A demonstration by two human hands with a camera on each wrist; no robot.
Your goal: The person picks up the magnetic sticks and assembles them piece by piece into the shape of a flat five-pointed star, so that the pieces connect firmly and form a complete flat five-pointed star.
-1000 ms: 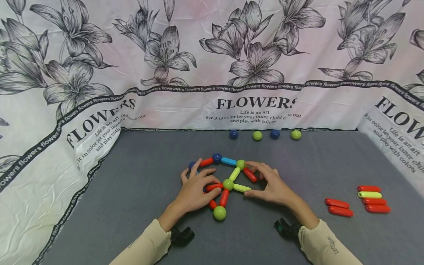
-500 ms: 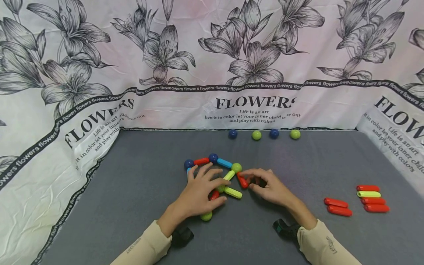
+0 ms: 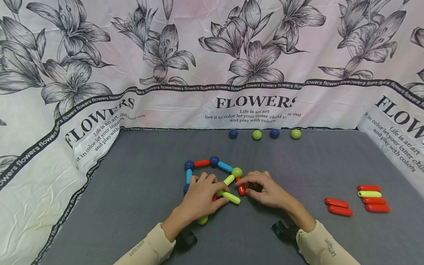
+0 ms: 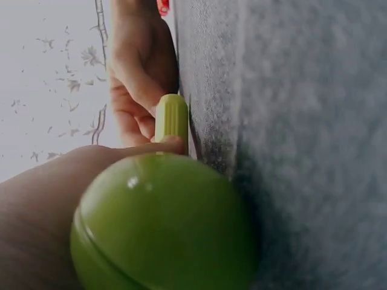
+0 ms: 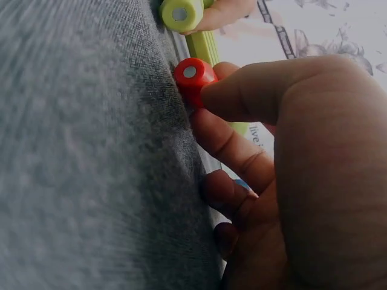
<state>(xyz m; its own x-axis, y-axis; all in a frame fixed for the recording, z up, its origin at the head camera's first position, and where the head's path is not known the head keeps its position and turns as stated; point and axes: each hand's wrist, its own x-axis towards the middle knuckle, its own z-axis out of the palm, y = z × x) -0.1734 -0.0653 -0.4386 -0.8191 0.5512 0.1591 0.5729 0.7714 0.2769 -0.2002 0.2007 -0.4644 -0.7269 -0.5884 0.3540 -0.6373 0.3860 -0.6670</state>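
A chain of magnetic sticks and balls lies on the grey table. Its far side runs through a blue ball (image 3: 189, 165), a red stick, another blue ball (image 3: 214, 161), a blue stick (image 3: 225, 166) and a green ball (image 3: 236, 172). My left hand (image 3: 198, 197) covers the near part, thumb and index finger pinching a yellow-green magnetic stick (image 3: 231, 198) beside a half-hidden green ball (image 3: 220, 193). With my right hand (image 3: 265, 188) I pinch a red magnetic stick (image 5: 195, 78) that hangs off the far green ball. Another green ball (image 4: 163, 223) fills the left wrist view's foreground.
Along the table's back edge sit loose blue and green balls (image 3: 257, 134). To the right lie two red sticks (image 3: 338, 207), and farther right a group of red sticks with one yellow-green stick (image 3: 369, 194). A flower-printed cloth (image 3: 165, 106) hangs behind.
The chain's near part has shifted left and turned. My left hand has closed over the middle joint. The red stick has swung toward me, from slanting right to nearly upright in the head view.
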